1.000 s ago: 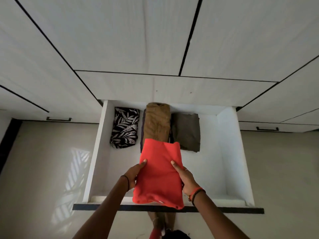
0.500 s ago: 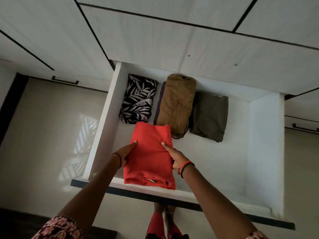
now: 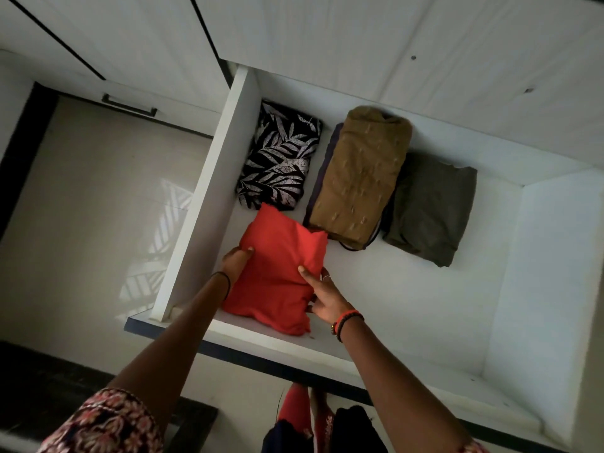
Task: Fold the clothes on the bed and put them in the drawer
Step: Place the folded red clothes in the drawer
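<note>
Your hands are apart with the folded red garment [image 3: 277,276] between them, inside the drawer [image 3: 209,191]. Your left hand [image 3: 236,263] grips its left edge and your right hand [image 3: 324,297] pinches its right edge, thumbs on top.

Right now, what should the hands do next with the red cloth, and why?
Probably let go: the red cloth sits low inside the drawer, next to the leaf-print cloth, with the left hand and right hand gripping its sides.
</note>
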A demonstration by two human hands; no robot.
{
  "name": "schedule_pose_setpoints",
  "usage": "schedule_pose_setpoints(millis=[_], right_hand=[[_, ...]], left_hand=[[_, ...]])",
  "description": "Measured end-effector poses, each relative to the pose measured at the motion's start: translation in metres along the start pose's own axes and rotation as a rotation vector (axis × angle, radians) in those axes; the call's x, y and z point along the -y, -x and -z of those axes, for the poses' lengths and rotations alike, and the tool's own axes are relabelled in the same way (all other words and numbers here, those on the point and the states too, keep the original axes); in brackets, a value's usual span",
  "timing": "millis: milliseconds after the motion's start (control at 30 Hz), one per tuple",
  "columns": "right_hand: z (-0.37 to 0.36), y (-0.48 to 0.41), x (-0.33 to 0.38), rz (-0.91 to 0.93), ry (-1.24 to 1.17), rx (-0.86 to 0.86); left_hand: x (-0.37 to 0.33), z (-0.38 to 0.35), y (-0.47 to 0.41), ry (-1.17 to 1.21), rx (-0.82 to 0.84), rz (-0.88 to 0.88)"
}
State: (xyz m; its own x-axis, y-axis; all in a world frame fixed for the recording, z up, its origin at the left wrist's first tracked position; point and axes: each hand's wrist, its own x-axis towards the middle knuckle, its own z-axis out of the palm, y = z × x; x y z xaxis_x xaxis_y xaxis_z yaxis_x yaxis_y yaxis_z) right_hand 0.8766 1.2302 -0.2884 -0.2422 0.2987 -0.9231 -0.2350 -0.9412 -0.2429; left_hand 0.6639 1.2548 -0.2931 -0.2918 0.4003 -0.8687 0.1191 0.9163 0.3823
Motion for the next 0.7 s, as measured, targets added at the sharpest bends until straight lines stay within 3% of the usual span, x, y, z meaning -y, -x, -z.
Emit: schedule_pose_setpoints(millis=[300,533,700], right_hand=[[-0.020,-0.002,-0.007,0.080,-0.030,0.074],[-0.037,-0.016,0.001,0.062,0.020,0.061],[-0.041,-0.014,0.005,0.074,0.195,0.012]], left_hand=[[-0.005,0.003,0.023,0.079,-0.221,-0.171],[0.007,0.007,0.003,0.046,-0.255,-0.146],[0.014,0.007,0.007,0.013,-0.356,-0.134]])
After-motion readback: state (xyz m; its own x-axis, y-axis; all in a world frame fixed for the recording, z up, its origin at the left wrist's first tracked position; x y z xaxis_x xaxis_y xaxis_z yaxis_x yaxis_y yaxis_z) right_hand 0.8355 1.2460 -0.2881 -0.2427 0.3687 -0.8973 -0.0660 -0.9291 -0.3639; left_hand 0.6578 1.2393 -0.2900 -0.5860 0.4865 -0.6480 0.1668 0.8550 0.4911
